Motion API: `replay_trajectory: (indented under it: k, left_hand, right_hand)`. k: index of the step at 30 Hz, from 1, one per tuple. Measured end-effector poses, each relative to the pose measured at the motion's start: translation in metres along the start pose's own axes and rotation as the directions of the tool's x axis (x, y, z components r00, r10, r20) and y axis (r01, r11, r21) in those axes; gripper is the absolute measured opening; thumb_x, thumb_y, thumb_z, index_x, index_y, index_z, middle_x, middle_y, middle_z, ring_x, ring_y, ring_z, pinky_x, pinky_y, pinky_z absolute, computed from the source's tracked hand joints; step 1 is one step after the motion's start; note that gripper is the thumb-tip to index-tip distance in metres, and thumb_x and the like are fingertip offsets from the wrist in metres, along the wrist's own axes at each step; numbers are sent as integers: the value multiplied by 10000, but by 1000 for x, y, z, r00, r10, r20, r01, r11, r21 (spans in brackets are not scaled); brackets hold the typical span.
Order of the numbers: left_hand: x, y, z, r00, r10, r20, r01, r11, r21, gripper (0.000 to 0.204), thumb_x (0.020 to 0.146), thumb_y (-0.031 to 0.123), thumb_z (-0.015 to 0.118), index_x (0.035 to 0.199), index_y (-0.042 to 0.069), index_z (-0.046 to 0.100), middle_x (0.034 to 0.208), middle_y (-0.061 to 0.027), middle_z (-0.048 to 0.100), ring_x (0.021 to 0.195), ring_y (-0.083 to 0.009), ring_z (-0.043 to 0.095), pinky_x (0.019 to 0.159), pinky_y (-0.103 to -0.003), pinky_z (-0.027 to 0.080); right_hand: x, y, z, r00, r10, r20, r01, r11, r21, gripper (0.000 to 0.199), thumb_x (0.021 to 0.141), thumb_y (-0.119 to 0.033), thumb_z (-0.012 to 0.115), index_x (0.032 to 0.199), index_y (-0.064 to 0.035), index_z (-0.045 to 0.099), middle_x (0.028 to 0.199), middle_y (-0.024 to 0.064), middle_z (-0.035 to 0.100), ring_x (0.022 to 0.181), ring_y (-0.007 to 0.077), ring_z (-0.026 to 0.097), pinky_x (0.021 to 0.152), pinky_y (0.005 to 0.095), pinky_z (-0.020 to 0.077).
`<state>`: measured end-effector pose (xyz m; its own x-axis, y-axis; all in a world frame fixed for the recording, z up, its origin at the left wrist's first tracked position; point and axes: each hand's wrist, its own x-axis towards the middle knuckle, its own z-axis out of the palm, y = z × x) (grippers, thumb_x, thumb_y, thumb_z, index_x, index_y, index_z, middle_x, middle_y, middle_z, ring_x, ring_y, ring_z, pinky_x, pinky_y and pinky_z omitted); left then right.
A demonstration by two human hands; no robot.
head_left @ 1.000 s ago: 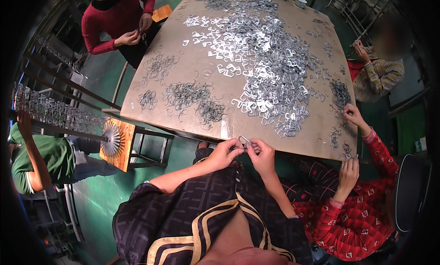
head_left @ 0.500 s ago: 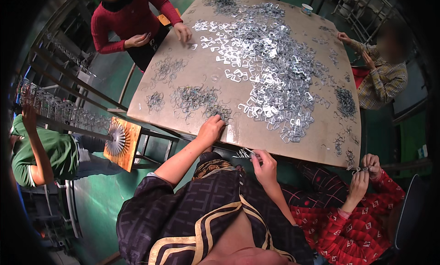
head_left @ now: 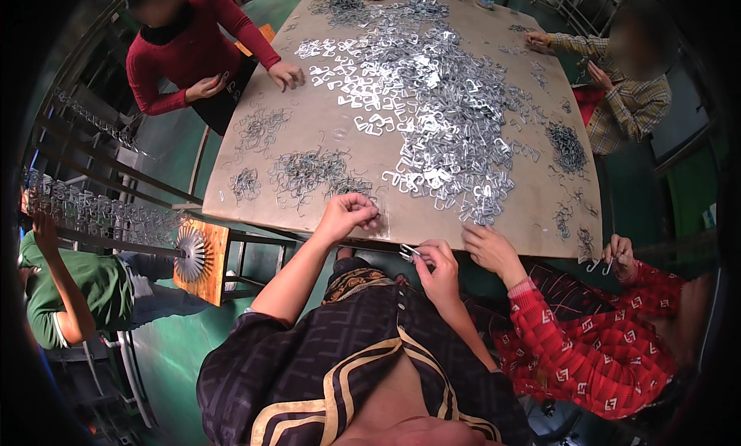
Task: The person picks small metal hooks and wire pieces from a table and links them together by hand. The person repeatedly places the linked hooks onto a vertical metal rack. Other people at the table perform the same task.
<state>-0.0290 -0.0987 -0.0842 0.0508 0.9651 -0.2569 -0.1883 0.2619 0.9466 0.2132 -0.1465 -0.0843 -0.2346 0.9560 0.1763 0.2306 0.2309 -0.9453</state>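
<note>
My left hand (head_left: 351,217) hovers over the near edge of the table (head_left: 301,211), fingers pinched together; whatever they hold is too small to make out. Just beyond it lies a tangled pile of thin bent wire pieces (head_left: 309,170). Below the table edge, my right hand (head_left: 438,272) is closed on silver metal hooks (head_left: 409,252), their ends sticking out to the left of the fingers. A broad heap of shiny flat metal hooks (head_left: 455,99) covers the middle of the table.
Close to my right hand, a co-worker's hand (head_left: 492,251) in a red patterned sleeve touches the table edge. Other people sit or stand around the table. At left, a rack of hanging metal pieces (head_left: 100,218) extends over a wooden stool (head_left: 208,284). A small bowl (head_left: 485,0) stands far off.
My left hand has come away from the wire pile with fingers pinched. My right hand stays below the edge with its hooks. The red-sleeved co-worker's hand has reached in beside it.
</note>
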Motion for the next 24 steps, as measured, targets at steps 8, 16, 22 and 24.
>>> replay_trajectory:
  k: [8,16,22,24]
  left_hand:
    - [-40,-1,50,937,191,292,-273,922,273,110,770,52,741,828,10,656,932,-60,586,889,-142,543,823,-284,412]
    - [-34,-7,56,936,132,328,-222,941,257,105,799,72,709,840,14,631,938,-63,603,915,-169,566,856,-298,431]
    - [-30,-14,60,929,115,352,-222,934,280,108,844,61,665,898,0,593,927,-74,625,896,-152,581,843,-298,451]
    - [-34,-14,61,934,105,342,-208,936,283,112,866,53,640,927,-4,565,920,-83,637,892,-144,589,827,-299,463]
  right_hand:
    - [1,1,1,1000,0,-15,0,1000,-2,124,766,70,666,886,50,642,951,107,591,766,175,658,678,264,552]
    - [3,6,-2,1000,6,8,-6,1000,20,149,752,82,668,898,58,646,961,117,599,774,190,668,682,272,564]
    - [2,10,-5,999,-5,32,4,1000,17,133,752,70,675,884,61,655,949,123,605,772,202,670,678,279,570]
    - [2,11,-7,999,-18,45,17,999,35,123,747,61,687,868,58,661,936,121,609,766,195,668,675,275,569]
